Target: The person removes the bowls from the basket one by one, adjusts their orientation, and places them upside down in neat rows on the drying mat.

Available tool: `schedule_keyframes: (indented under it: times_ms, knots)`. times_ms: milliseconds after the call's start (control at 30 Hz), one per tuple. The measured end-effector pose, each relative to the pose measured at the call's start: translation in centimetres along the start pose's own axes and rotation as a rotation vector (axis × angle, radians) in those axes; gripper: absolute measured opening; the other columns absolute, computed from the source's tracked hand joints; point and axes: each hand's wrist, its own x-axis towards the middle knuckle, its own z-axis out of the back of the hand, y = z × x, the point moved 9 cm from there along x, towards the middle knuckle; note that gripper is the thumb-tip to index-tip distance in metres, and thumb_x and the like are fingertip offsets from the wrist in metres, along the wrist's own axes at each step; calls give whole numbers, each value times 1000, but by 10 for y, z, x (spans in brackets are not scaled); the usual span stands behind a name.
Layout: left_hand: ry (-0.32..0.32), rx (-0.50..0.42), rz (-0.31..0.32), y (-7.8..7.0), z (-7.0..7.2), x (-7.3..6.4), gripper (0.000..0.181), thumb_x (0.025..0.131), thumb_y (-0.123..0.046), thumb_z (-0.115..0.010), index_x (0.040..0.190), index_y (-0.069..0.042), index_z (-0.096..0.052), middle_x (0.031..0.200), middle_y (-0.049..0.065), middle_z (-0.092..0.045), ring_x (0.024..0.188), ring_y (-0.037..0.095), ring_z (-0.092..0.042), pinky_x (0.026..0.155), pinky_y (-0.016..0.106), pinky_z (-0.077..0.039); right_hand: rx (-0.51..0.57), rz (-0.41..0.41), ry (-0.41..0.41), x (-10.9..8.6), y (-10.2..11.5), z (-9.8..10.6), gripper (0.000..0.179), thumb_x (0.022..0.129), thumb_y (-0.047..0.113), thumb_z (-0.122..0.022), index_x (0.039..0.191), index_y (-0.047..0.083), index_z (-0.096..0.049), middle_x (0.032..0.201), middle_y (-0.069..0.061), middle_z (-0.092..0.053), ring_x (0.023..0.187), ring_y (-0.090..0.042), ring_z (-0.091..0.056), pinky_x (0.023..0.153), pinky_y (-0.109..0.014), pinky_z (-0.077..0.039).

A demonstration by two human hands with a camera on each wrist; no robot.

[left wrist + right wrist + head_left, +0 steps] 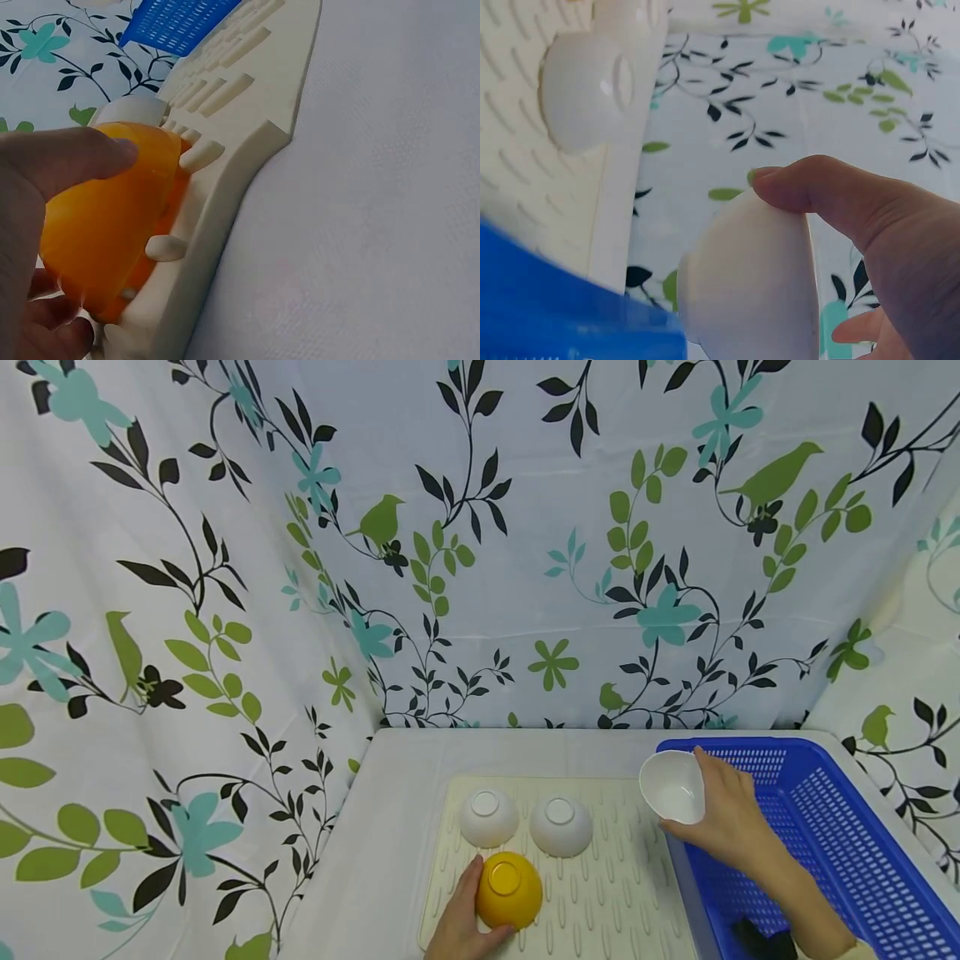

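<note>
My left hand (463, 928) grips an upside-down yellow bowl (510, 897), thumb on one side and fingers on the other. In the left wrist view the yellow bowl (105, 217) looks orange and sits low over the cream drying mat (622, 852), near its raised edge. Two white bowls, one on the left (487, 828) and one on the right (561, 835), lie upside down on the mat just beyond it. My right hand (727, 818) holds another white bowl (672, 789) by its rim, with its inside facing my head camera, over the basket's left edge.
A blue plastic basket (735, 744) with perforated walls stands right of the mat. Something dark (761, 941) shows beside my right forearm. White table surface (375, 860) extends left of the mat. Leaf-and-bird patterned curtains (510, 568) hang behind and on both sides.
</note>
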Motion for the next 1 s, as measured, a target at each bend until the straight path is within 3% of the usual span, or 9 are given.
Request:
schedule_keyframes:
  times_ms: [333,567,733,867,1000]
  knots:
    - [-117,-40,5,-20,21,-2,87,91,-53,-66,152,2,-35,157,25,-39,141,47,-42,113,69,-36,0,82,28,-16,43,-8,119,61,44,-92,150,-7,-32,141,-32,-44,124,-48,-37,91,-73,-50]
    - [-227,-28,-67,-50,36,-10,68,96,-43,-65,146,0,-47,152,20,-47,137,41,-50,111,61,-43,16,162,25,-27,66,-24,117,57,47,-93,147,-3,-38,141,-25,-50,123,-41,-43,90,-65,-55]
    - [-177,-154,-58,-67,33,-15,62,98,-40,-63,145,-2,-49,149,19,-51,136,39,-52,109,54,-48,29,207,34,-34,81,-37,116,55,46,-94,147,1,-39,141,-20,-52,123,-38,-47,91,-61,-56]
    - [-82,-396,-24,-72,23,-15,60,100,-39,-60,144,0,-49,147,22,-53,134,38,-54,108,44,-51,50,221,53,-39,94,-43,114,56,44,-94,147,3,-40,140,-18,-52,121,-35,-47,91,-56,-58]
    - [30,-621,52,-71,8,-10,63,102,-44,-55,144,3,-48,143,22,-57,128,34,-60,104,41,-55,60,211,97,-41,103,-50,115,56,49,-93,149,6,-40,140,-15,-53,122,-32,-48,91,-53,-60]
